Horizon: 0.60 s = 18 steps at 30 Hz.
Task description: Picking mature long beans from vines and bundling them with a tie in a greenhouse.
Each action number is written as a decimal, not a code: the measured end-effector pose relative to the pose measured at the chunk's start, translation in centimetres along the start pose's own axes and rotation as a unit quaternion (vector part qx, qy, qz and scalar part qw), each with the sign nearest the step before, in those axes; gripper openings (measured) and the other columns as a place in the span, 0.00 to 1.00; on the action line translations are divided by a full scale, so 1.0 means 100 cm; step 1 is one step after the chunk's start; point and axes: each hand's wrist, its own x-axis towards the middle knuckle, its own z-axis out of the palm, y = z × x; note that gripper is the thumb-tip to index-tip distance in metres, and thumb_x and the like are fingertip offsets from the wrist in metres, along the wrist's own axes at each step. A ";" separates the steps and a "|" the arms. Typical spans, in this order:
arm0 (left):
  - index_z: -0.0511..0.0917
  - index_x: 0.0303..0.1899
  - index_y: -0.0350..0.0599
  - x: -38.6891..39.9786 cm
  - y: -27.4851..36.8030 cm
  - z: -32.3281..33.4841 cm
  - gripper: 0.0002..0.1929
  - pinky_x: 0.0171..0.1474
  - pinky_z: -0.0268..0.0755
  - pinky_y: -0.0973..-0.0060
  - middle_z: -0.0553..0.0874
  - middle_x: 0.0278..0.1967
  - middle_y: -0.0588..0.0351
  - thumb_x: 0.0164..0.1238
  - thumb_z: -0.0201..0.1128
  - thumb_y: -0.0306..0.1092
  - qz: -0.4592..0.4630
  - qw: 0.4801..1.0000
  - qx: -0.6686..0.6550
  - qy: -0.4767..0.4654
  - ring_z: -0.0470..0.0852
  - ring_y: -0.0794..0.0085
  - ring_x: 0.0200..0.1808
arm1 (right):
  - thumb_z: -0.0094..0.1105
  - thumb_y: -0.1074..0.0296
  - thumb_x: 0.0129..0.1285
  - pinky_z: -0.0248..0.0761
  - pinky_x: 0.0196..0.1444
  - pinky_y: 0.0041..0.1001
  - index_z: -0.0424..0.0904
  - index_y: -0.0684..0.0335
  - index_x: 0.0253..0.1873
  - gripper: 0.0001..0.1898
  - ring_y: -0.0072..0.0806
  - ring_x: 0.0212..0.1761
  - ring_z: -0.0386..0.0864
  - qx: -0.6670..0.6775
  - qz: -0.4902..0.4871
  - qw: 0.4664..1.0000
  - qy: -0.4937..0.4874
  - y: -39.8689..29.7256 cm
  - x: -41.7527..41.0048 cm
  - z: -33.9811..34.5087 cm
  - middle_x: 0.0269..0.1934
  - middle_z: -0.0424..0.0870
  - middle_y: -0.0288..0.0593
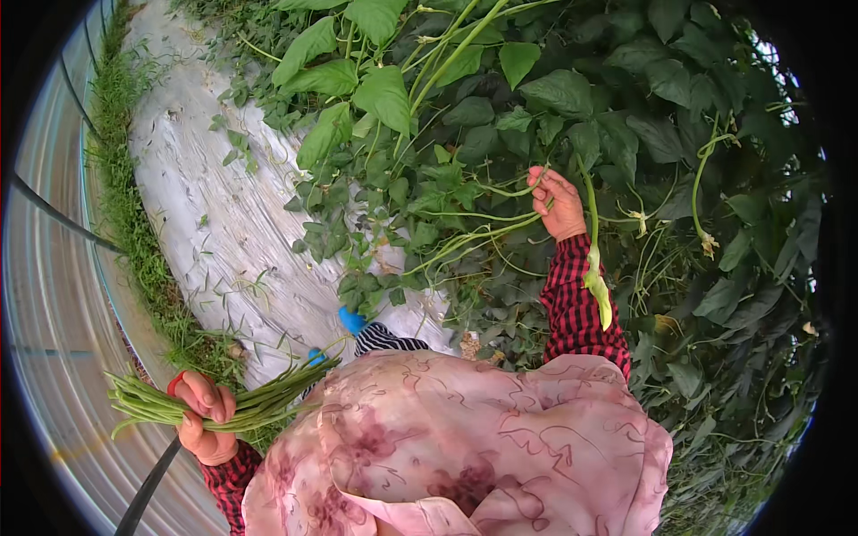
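At the lower left, my left hand [204, 415] is closed around a bundle of long green beans [275, 395]. The bundle sticks out on both sides of the fist. A red band [175, 383] sits by the index finger. My right hand [562, 208] reaches into the climbing bean plants, its thumb and fingers closed on slender green strands [499, 226]. Whether these are pods or stems I cannot tell. Beside the right wrist hangs a green stalk with a pale yellow-green bloom [598, 288].
Dense bean foliage [670, 87] fills the right and the top. Whitish mulch film [201, 181] covers the ground at left, bordered by grass [134, 181]. A translucent plastic wall [53, 281] with dark curved bars [60, 214] stands beyond. Blue footwear [351, 320] shows below me.
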 end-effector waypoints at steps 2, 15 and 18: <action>0.66 0.25 0.42 -0.004 0.004 -0.006 0.15 0.23 0.62 0.81 0.70 0.29 0.56 0.57 0.64 0.37 -0.022 1.000 0.001 0.009 0.68 0.79 0.21 | 0.46 0.74 0.61 0.53 0.15 0.15 0.74 0.67 0.44 0.09 0.15 0.20 0.61 0.004 0.023 0.998 0.061 0.002 -0.019 -0.009 0.28 0.73 0.35; 0.73 0.42 0.39 0.004 -0.074 0.002 0.17 0.30 0.67 0.84 0.79 0.33 0.58 0.50 0.68 0.25 -0.294 0.947 0.130 0.008 0.74 0.81 0.27 | 0.44 0.65 0.68 0.65 0.31 0.19 0.72 0.65 0.50 0.12 0.17 0.25 0.67 -0.088 0.043 0.917 -0.388 0.106 -0.150 0.267 0.25 0.70 0.33; 0.74 0.44 0.40 0.013 -0.087 0.011 0.17 0.29 0.67 0.85 0.79 0.31 0.60 0.50 0.67 0.22 -0.340 0.931 0.129 -0.022 0.74 0.81 0.27 | 0.45 0.62 0.68 0.64 0.29 0.19 0.71 0.65 0.52 0.14 0.18 0.28 0.68 -0.009 0.003 0.946 -0.323 0.117 -0.145 0.281 0.29 0.72 0.35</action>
